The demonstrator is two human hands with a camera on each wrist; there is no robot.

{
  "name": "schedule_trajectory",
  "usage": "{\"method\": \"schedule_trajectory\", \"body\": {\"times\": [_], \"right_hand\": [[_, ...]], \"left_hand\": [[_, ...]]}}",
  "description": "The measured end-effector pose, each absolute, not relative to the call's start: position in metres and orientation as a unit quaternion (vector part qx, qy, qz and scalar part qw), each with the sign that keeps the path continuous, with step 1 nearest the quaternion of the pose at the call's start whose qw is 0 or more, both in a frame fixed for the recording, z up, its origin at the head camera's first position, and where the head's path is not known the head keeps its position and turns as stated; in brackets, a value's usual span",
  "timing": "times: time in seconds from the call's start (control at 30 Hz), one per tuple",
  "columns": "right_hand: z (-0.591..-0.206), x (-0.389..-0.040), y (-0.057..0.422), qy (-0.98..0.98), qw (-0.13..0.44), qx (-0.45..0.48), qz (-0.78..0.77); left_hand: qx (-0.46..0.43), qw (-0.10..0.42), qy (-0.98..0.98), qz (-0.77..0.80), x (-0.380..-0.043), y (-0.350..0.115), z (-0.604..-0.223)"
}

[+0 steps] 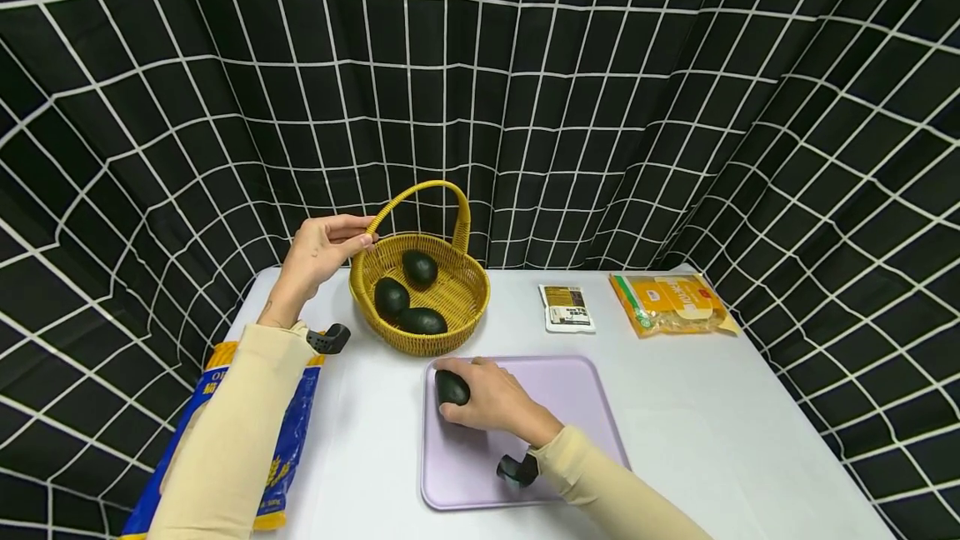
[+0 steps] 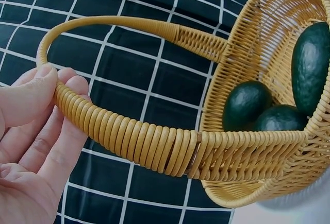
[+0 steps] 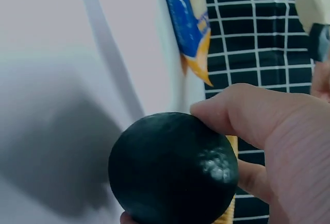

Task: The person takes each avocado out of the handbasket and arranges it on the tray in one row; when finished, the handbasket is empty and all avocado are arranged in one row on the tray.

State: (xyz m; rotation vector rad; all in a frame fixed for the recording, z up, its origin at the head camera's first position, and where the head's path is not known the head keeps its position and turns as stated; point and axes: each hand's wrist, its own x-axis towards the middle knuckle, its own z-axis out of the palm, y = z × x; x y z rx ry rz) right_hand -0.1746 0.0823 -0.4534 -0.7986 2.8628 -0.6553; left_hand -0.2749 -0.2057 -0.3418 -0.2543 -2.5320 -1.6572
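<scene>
My left hand [image 1: 318, 252] pinches the handle of a yellow wicker basket [image 1: 472, 319] between thumb and fingers; the left wrist view shows the grip on the wrapped handle [image 2: 124, 136]. Inside the basket lie three dark green avocados, one of them [image 1: 420, 267] toward the back. Over the far left part of a lilac tray [image 1: 525, 490], my right hand [image 1: 495, 397] grips another avocado [image 1: 452, 388]. Close up in the right wrist view, that avocado [image 3: 170, 167] sits between thumb and fingers, with a shadow on the tray beside it.
A small white and brown packet [image 1: 567, 309] lies behind the tray. An orange plastic package [image 1: 673, 305] rests at the back right. Partly under my left arm, a blue and yellow bag [image 1: 288, 440] lies at the table's left side. Black gridded curtains [image 1: 570, 107] surround the white table.
</scene>
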Motion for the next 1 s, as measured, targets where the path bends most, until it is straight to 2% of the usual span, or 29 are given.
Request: {"method": "schedule_trajectory", "body": {"times": [0.5, 0.83, 1.0], "right_hand": [[-0.472, -0.157, 0.069, 0.945, 0.054, -0.241, -0.215], [-0.467, -0.151, 0.064, 0.945, 0.127, -0.223, -0.203], [-0.465, -0.147, 0.062, 0.942, 0.144, -0.222, -0.205]], "left_hand": [[-0.094, 0.057, -0.826, -0.553, -0.275, -0.205, -0.343], [-0.091, 0.05, -0.824, -0.557, -0.276, -0.206, -0.344], [-0.092, 0.049, -0.825, -0.555, -0.276, -0.206, -0.343]]}}
